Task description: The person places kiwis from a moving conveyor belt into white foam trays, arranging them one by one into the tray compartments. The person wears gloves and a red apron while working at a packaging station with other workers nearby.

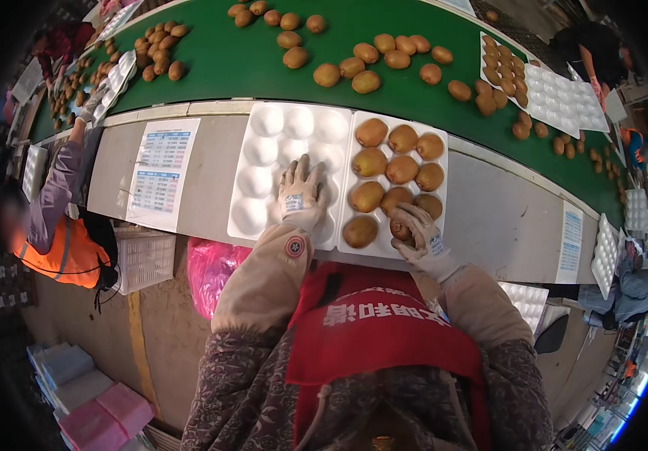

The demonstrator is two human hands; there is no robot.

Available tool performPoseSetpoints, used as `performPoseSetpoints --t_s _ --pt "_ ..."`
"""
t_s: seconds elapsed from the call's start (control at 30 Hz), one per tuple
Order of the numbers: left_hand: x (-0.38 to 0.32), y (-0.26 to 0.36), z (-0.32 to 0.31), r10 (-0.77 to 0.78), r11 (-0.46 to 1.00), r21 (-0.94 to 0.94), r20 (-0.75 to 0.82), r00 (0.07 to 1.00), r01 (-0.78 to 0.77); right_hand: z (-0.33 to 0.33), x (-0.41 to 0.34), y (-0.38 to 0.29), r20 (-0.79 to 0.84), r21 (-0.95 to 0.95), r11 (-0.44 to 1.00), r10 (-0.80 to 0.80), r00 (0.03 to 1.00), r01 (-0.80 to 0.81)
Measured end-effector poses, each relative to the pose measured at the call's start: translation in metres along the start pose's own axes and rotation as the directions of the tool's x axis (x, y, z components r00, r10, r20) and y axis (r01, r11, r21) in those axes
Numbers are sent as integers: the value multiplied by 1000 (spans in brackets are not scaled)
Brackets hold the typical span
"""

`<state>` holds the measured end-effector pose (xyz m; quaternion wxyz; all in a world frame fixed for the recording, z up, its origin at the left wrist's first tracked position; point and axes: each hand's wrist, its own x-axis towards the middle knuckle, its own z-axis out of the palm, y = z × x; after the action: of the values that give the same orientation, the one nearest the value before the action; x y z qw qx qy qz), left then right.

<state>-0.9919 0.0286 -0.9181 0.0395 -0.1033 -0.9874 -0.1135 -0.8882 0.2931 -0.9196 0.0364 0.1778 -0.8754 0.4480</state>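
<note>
My left hand (301, 194), in a pale work glove, rests palm down on a white moulded tray (257, 183) with bare round hollows, its fingers a little apart and nothing in them. Right beside that tray lies a second white tray (345, 243) filled with rows of brown kiwifruit (402, 169). At its near row, my gloved right hand (424, 237) has its fingers around one kiwifruit (400, 230), which sits low at the tray. The hand partly hides this fruit and the near right corner. Both trays lie on a grey ledge (487, 208).
Beyond the ledge runs a green conveyor belt (228, 70) with scattered kiwifruit (366, 82). Printed sheets (161, 169) lie on the ledge at left. A co-worker's gloved hand (91, 104) holds a tray at left. Below stand a white crate (144, 256) and a pink plastic bag (214, 273).
</note>
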Motion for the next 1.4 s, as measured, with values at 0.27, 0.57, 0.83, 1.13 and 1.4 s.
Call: performPoseSetpoints --t_s 0.27,0.57,0.83,1.13,1.4 --pt "3 -3 1 -5 1000 0 12 1000 5 11 -6 12 110 -270 939 -189 976 213" --pt "5 -5 4 -23 1000 -4 32 999 23 45 40 -26 271 -429 821 -281 921 376" --pt "-5 -24 -7 -64 938 -345 -74 995 34 10 41 8 46 -218 940 -258 965 262" --pt "-85 -140 -51 -397 901 -244 -130 909 359 -1 -48 109 1 197 813 558 830 -547" --pt "-72 -26 -147 -273 404 -915 -110 956 10 37 -33 125 -100 295 870 439 893 -394"
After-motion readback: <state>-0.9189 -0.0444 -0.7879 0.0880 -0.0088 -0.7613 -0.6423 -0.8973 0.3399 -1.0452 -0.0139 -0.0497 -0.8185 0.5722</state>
